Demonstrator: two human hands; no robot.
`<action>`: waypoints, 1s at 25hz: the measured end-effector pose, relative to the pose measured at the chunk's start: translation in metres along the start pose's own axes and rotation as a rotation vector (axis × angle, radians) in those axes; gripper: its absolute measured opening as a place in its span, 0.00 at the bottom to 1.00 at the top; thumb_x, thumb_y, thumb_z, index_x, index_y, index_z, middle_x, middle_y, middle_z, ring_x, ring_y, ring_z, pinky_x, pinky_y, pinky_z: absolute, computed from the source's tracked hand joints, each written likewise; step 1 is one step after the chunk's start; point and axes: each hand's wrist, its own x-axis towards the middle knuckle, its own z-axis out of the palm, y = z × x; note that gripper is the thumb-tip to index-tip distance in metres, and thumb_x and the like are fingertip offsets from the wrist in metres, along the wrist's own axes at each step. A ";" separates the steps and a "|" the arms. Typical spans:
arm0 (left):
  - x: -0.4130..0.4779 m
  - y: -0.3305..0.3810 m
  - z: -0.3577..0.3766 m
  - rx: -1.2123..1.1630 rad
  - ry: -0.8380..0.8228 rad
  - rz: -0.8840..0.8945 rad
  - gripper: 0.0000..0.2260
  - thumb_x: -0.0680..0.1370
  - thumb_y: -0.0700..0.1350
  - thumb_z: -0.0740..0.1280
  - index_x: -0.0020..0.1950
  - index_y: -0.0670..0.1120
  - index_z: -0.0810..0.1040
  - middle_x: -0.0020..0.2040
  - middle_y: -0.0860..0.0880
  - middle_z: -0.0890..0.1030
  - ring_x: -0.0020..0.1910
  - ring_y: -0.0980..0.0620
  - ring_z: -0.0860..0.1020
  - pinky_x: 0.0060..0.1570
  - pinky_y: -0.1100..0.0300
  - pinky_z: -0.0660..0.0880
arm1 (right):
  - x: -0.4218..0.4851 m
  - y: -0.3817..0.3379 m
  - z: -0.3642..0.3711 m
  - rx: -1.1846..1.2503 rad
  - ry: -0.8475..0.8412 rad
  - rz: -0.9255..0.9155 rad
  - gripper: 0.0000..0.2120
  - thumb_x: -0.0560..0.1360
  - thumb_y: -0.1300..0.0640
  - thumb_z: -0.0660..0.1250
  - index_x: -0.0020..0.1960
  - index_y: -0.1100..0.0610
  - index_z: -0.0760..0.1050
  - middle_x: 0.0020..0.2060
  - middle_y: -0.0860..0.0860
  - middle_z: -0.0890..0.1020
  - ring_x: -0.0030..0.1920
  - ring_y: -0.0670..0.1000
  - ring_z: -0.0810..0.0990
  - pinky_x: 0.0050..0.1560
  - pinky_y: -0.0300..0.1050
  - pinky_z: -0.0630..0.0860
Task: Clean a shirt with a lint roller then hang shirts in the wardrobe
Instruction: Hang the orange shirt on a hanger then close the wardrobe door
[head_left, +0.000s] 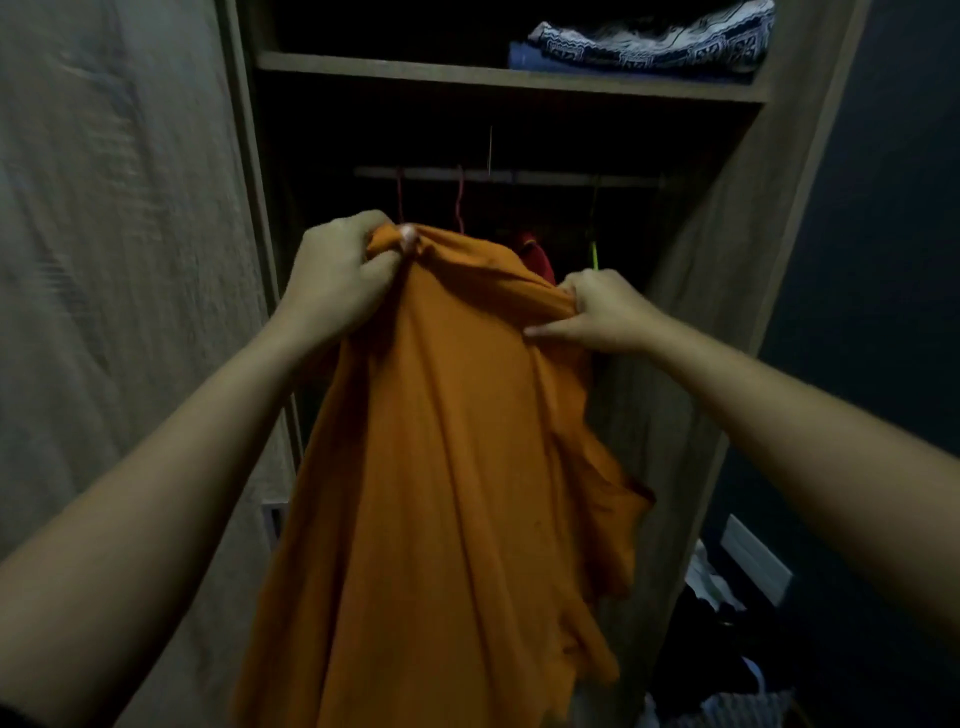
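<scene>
An orange shirt (457, 467) hangs down in front of the open wardrobe (509, 78). My left hand (337, 280) grips the shirt's top at the left, fingers curled into the bunched cloth. My right hand (597, 312) pinches the shirt's upper right part, a fold caught between thumb and fingers. Behind the shirt runs the wardrobe's hanging rail (509, 175). Red hanger hooks (458, 202) hang from the rail just above the shirt's top. Whether the shirt is on a hanger is hidden by the cloth. No lint roller is in view.
A red garment (537, 257) hangs behind the orange shirt, with a green hanger (594, 249) to its right. Folded patterned cloth (649, 41) lies on the upper shelf. The wardrobe door (114, 260) stands at the left. Clothes lie piled on the floor (727, 649) at lower right.
</scene>
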 end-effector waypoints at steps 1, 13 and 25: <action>0.000 0.001 0.003 -0.054 0.035 -0.063 0.14 0.81 0.53 0.55 0.46 0.45 0.74 0.42 0.48 0.72 0.37 0.55 0.71 0.36 0.65 0.66 | -0.002 0.003 0.010 0.156 0.038 0.063 0.11 0.72 0.49 0.69 0.37 0.54 0.74 0.33 0.45 0.75 0.33 0.42 0.74 0.35 0.40 0.72; -0.009 0.004 0.013 0.210 -0.303 0.014 0.15 0.74 0.44 0.68 0.59 0.47 0.71 0.53 0.43 0.75 0.51 0.44 0.76 0.41 0.60 0.70 | -0.031 0.031 0.054 0.444 -0.163 -0.027 0.19 0.67 0.51 0.74 0.55 0.48 0.72 0.49 0.45 0.77 0.50 0.44 0.78 0.50 0.39 0.76; -0.006 -0.018 -0.008 -0.088 0.408 -0.369 0.11 0.78 0.50 0.61 0.51 0.45 0.78 0.49 0.44 0.80 0.50 0.47 0.78 0.48 0.59 0.70 | -0.065 0.090 0.097 0.454 -0.281 0.252 0.07 0.72 0.63 0.69 0.47 0.58 0.73 0.41 0.54 0.78 0.37 0.46 0.77 0.38 0.40 0.76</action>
